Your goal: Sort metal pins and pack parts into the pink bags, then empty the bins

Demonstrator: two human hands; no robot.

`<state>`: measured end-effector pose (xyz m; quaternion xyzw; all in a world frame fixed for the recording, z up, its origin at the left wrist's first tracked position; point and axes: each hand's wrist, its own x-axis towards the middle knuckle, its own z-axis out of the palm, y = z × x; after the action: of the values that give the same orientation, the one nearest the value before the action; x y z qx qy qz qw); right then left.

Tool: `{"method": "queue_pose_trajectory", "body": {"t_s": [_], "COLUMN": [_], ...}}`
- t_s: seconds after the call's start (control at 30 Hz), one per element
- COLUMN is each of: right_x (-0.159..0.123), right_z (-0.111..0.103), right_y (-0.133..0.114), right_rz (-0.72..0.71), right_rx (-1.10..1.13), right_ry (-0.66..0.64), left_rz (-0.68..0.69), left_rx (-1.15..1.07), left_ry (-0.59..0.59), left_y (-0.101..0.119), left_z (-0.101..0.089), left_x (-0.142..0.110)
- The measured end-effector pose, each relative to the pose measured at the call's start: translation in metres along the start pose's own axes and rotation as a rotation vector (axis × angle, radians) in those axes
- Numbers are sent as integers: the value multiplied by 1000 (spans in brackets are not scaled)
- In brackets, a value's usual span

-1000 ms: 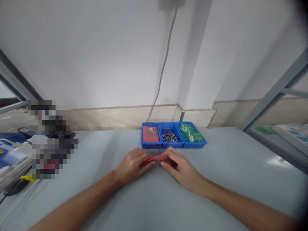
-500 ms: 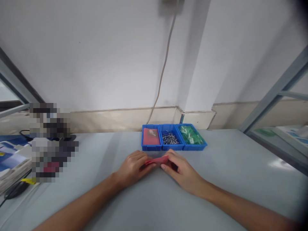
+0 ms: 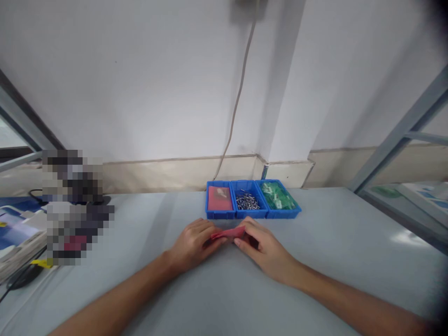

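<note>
Between my two hands, low over the table, is a small, thin red plastic bag [image 3: 232,233], seen almost edge-on. My left hand [image 3: 196,241] pinches its left end between thumb and fingers. The right end is gripped the same way by my right hand [image 3: 262,247]. Fingers cover both ends, so I cannot tell whether anything is inside. Just beyond the hands stands a blue bin with flat red bags [image 3: 219,199]. Beside it are a blue bin of small metal pins or screws [image 3: 247,201] and one holding green packets [image 3: 278,197].
The grey table [image 3: 217,294] runs back to a white wall, where a cable [image 3: 238,100] hangs behind the bins. At left, a white power strip [image 3: 24,247] and cords lie near a blurred-out area. Metal frame posts [image 3: 392,149] rise at either side.
The whole view has shifted slightly, with the bins and hands a little lower in the picture. Both hands keep their hold on the red bag, almost still.
</note>
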<state>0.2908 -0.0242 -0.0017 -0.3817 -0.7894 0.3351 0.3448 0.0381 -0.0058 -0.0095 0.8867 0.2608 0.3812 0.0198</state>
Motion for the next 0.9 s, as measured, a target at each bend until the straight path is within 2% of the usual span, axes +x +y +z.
{"method": "queue_pose_trajectory", "body": {"t_s": [0.9], "right_x": [1], "right_z": [0], "right_y": [-1], "right_rz": [22], "right_rx": [-22], "right_ry": [0], "left_rz": [-8], "left_rx": [-11], "left_ry": [-13], "left_y": [-3], "left_z": [1], "left_x": [-3]}}
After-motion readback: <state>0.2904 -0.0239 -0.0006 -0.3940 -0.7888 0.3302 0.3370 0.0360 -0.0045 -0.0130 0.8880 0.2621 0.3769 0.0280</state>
